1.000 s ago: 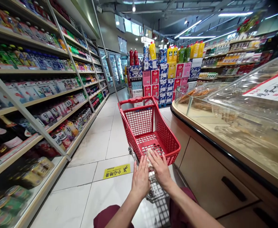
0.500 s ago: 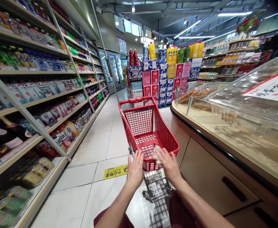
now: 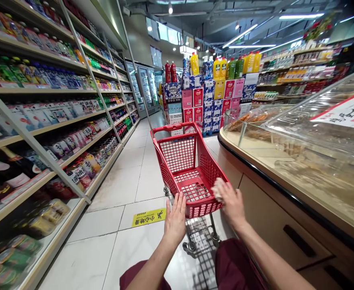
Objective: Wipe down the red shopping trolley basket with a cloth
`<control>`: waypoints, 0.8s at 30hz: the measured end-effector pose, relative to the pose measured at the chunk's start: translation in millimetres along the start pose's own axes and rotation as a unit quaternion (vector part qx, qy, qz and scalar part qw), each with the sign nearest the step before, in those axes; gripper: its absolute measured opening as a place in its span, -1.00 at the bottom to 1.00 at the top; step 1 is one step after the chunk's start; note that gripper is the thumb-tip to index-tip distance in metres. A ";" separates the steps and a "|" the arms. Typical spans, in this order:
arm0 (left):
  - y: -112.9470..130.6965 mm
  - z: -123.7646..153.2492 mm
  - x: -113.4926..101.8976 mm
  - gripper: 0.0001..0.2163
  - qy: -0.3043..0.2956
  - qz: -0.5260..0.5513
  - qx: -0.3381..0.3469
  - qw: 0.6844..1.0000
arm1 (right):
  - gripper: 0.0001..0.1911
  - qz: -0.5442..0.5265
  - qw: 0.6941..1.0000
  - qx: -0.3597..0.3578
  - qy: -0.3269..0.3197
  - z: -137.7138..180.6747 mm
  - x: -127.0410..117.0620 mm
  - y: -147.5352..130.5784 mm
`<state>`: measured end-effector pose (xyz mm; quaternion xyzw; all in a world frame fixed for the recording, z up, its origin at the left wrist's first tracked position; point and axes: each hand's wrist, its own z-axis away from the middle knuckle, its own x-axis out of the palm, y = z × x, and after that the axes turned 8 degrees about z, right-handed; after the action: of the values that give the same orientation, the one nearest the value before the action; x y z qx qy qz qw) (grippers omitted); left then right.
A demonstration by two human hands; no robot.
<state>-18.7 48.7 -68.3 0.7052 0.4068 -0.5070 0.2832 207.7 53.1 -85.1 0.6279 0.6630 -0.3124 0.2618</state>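
A red plastic shopping cart [image 3: 208, 207] on metal legs stands in front of me, with its basket tilted toward me. At the near left corner of the basket, my left hand [image 3: 176, 217] rests with fingers stretched out, touching the rim and holding nothing. My right hand [image 3: 232, 203] presses a crumpled off-white cloth [image 3: 218, 189] against the right rim near the front corner. Part of the cloth is hidden under the fingers. The cart's handle [image 3: 174, 127] is at its far end.
Drink shelves [image 3: 44, 129] run along the left side. On the right is a counter [image 3: 255, 161] with clear covers and food inside. Stacked drink cartons [image 3: 197, 100] stand beyond the cart. A yellow wet-floor sticker [image 3: 148, 217] lies on the white tiles [image 3: 125, 181].
My right hand has moved right with the cloth, from the middle of the near rim to the right side. My left hand stays at the left corner, shifted only slightly.
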 end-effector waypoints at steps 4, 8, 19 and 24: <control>4.9 0.5 0.6 -0.29 0.005 0.002 -0.003 1.000 | -0.34 0.004 0.999 0.033 0.014 3.6 -1.1 -7.6; 7.7 1.3 -2.7 -0.30 -0.007 0.011 -0.004 1.000 | -0.40 -0.057 0.990 -0.128 0.028 11.9 -3.3 -62.0; 1.6 -9.1 -5.4 -0.39 0.010 0.001 0.026 1.000 | -0.35 -0.032 0.997 -0.073 -0.001 13.1 -10.9 -22.2; -27.2 -52.8 -30.4 -0.69 -0.019 0.014 0.091 0.996 | -0.35 -0.051 0.998 -0.046 0.000 17.6 -2.4 -26.1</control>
<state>-21.2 96.7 -22.0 0.7241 0.3436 -0.5511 0.2321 181.0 37.9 -92.8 0.5806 0.7080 -0.2945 0.2738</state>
